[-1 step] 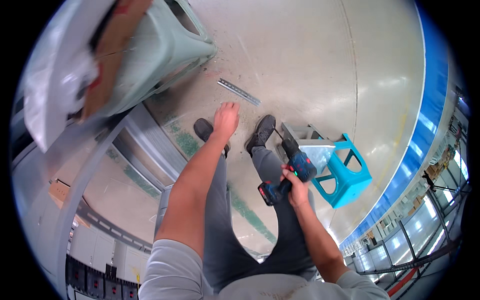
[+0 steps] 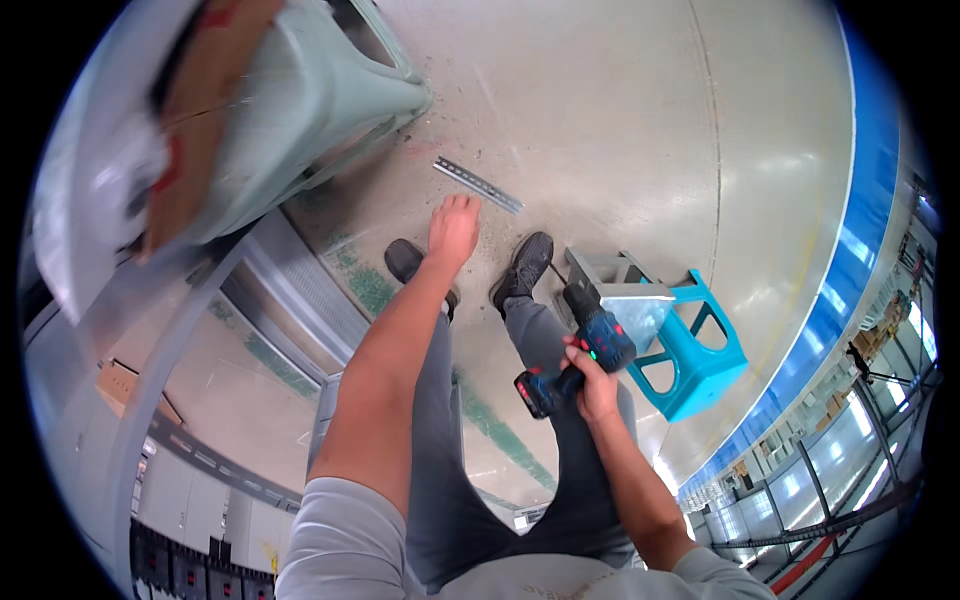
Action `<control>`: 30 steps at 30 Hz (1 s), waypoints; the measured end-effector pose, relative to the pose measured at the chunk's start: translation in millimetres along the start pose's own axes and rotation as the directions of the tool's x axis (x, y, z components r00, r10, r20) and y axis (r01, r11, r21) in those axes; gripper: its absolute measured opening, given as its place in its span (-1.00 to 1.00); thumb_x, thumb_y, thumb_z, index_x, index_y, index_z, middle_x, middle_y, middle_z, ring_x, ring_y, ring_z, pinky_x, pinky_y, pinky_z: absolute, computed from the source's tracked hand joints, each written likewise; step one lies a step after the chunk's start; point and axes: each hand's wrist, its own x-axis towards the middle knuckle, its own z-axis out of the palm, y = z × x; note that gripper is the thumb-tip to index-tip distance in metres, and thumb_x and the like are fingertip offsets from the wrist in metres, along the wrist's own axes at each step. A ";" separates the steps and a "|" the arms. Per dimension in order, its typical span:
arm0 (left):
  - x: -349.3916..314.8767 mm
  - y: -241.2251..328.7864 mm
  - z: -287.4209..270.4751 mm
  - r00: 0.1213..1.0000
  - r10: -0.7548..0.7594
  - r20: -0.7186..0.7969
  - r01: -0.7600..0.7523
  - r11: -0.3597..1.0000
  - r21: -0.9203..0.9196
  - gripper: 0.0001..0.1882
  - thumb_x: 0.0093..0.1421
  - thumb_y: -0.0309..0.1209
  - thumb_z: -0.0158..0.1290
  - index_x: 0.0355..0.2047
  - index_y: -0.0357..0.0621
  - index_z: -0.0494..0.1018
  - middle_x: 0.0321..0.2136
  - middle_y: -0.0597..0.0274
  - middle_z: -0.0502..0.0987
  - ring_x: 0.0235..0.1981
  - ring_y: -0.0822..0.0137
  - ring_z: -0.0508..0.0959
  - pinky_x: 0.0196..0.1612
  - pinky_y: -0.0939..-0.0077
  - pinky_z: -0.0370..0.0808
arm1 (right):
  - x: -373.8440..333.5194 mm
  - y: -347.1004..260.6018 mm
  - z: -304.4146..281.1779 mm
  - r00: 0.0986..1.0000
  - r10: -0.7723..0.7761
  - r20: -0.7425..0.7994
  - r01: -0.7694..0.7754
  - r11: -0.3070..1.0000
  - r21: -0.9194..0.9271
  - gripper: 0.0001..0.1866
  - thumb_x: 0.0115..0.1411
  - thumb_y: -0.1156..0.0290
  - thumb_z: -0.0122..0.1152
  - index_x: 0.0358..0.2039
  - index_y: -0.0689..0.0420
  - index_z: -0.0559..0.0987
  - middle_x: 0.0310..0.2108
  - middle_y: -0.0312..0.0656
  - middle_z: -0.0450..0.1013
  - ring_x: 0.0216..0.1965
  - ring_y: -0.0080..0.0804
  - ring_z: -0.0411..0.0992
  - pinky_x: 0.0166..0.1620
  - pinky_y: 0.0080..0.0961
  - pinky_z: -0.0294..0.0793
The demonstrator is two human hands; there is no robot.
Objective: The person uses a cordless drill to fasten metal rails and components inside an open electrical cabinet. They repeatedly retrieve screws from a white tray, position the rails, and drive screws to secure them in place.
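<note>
My right hand is wrapped round the grip of a cordless drill, dark blue and black with red details and a small green light. The drill's chuck points away from me, above my right leg. My left hand hangs over the floor in front of my shoes, its back turned up. The fingers are curled together; their tips are hidden, so what they hold, if anything, does not show. Just beyond them a slotted metal rail lies at a slant on the floor.
A teal plastic stool lies at the right, next to a grey frame partly behind the drill. At the upper left stands a pale green stool with cardboard and clear plastic. A silver metal frame runs along my left.
The view has shifted slightly, so the cardboard and plastic appear a little further left. My hands keep nearly the same pose, with the drill still in the right one.
</note>
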 end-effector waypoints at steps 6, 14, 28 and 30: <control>104.3 -59.8 88.2 0.983 0.181 -0.002 -0.168 0.916 0.364 -0.67 0.08 -0.45 0.20 -0.11 -0.06 0.48 -0.08 0.12 0.51 0.05 0.09 0.48 0.08 0.13 0.43 | 36.3 1.5 5.8 0.995 0.101 0.013 -0.101 0.994 -0.042 -0.71 0.14 0.55 0.27 -0.10 0.28 0.56 -0.25 -0.18 0.55 -0.32 -0.44 0.50 -0.14 -0.48 0.47; 61.0 -88.1 102.3 0.958 -0.137 0.254 0.092 0.979 0.182 -0.80 0.19 -0.52 0.02 -0.21 -0.17 0.58 -0.21 -0.01 0.58 -0.10 0.01 0.59 -0.07 0.06 0.58 | 41.7 -2.2 -3.8 0.986 0.132 0.102 -0.128 0.991 -0.044 -0.70 0.18 0.46 0.29 -0.08 0.30 0.58 -0.40 -0.20 0.51 -0.34 -0.43 0.49 -0.15 -0.50 0.45; -290.0 67.8 -336.0 0.790 -0.582 0.192 0.346 0.164 -0.924 -0.67 0.21 -0.22 0.25 -0.19 -0.22 0.52 -0.58 0.28 0.52 -0.60 0.46 0.51 -0.47 0.49 0.45 | -202.9 -135.7 87.9 0.893 -0.166 0.418 0.182 0.983 0.003 -0.75 0.15 0.48 0.28 -0.15 0.26 0.56 -0.31 -0.19 0.53 -0.40 -0.43 0.46 -0.24 -0.46 0.48; -295.4 78.2 -405.5 0.796 -0.604 0.048 0.239 0.241 -0.941 -0.66 0.20 -0.24 0.27 -0.22 -0.29 0.53 -0.58 0.35 0.50 -0.61 0.58 0.45 -0.50 0.59 0.41 | -248.4 -162.5 115.5 0.840 -0.206 0.503 0.243 0.970 -0.010 -0.74 0.14 0.46 0.30 -0.17 0.27 0.58 -0.34 -0.21 0.51 -0.39 -0.45 0.46 -0.23 -0.47 0.47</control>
